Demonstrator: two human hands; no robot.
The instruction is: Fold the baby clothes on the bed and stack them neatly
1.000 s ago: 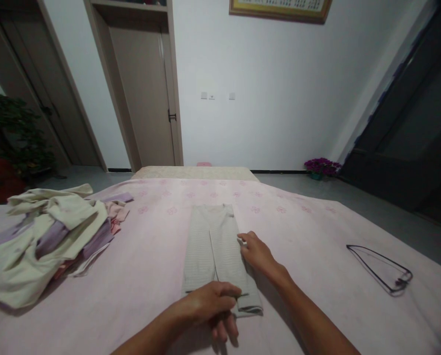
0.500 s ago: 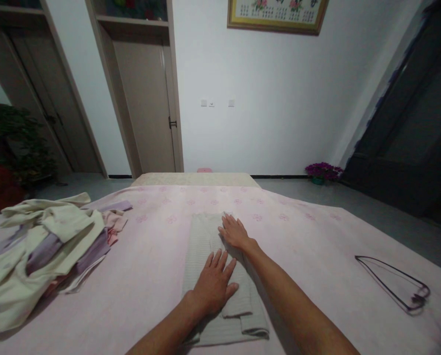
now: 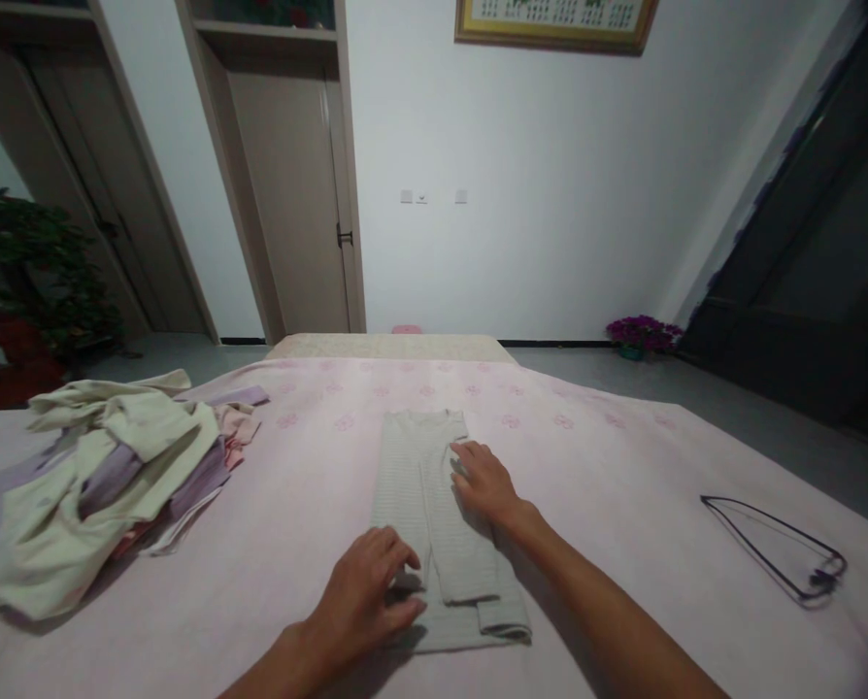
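Observation:
A pale grey-green striped garment (image 3: 405,476), apparently a long-sleeved top, lies folded into a narrow strip on the pink bedsheet. One sleeve is laid lengthwise along its right half. My left hand (image 3: 368,587) is over the lower left edge, fingers curved and thumb apart, with nothing visible between them. Up at the right edge, my right hand (image 3: 484,482) rests on or just above the cloth, its fingers bent slightly and apart. The fabric under both palms is hidden.
A rumpled heap of cream, purple and pink clothes (image 3: 128,466) lies at the left. On the right is a black clothes hanger (image 3: 776,549). Flower prints mark the pink sheet (image 3: 609,485). Beyond stand a door (image 3: 292,194) and purple flowers (image 3: 642,335).
My left hand has moved down and left, from flat on the garment to its lower edge with fingers curved. My right hand has slid slightly down and right, fingers now bent.

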